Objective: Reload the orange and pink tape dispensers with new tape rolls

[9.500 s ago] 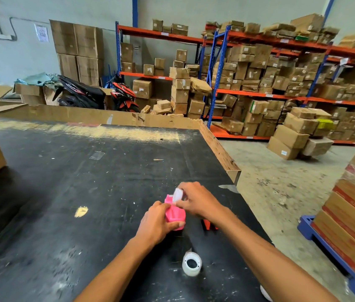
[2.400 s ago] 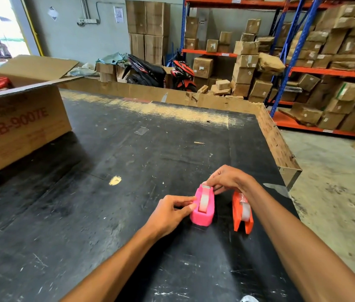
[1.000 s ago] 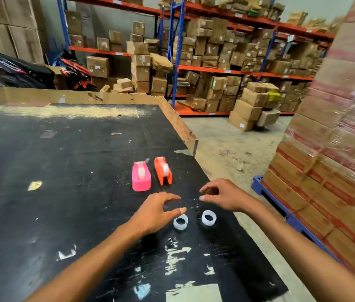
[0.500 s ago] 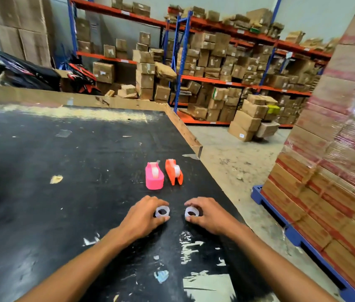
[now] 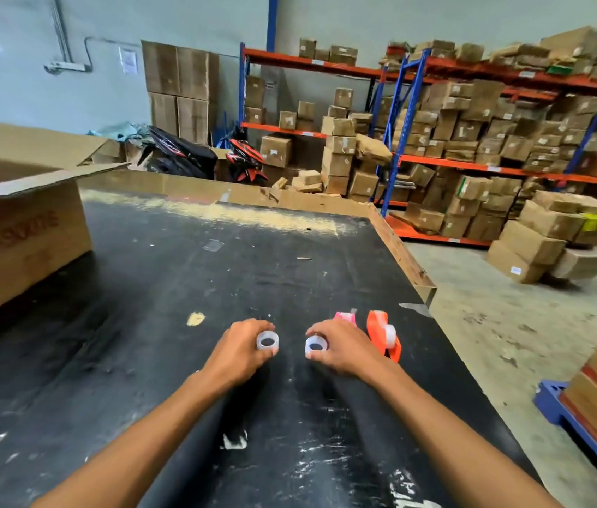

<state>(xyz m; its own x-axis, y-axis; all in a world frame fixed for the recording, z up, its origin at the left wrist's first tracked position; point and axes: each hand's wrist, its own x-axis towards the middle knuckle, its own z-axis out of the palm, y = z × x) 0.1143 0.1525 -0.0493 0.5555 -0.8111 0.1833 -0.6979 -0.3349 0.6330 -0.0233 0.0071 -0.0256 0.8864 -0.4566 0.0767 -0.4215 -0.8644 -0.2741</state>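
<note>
Two small white tape cores lie on the black table [image 5: 164, 287]. My left hand [image 5: 240, 348] grips the left core [image 5: 267, 341] between thumb and fingers. My right hand [image 5: 339, 346] grips the right core [image 5: 316, 347] the same way. Just beyond my right hand stands the pink dispenser [image 5: 346, 319], mostly hidden behind my knuckles. The orange dispenser [image 5: 383, 333] stands to its right with a tape roll showing in it, near the table's right edge.
An open cardboard box [image 5: 14, 229] sits on the table at the far left. A raised cardboard rim [image 5: 403, 251] runs along the table's far and right sides. Stacked cartons on a blue pallet [image 5: 590, 427] stand to the right. Shelving with boxes fills the background.
Both hands, each holding a core, have slid forward and left across the table until level with the dispensers. The view has swung left, bringing the cardboard box into sight.
</note>
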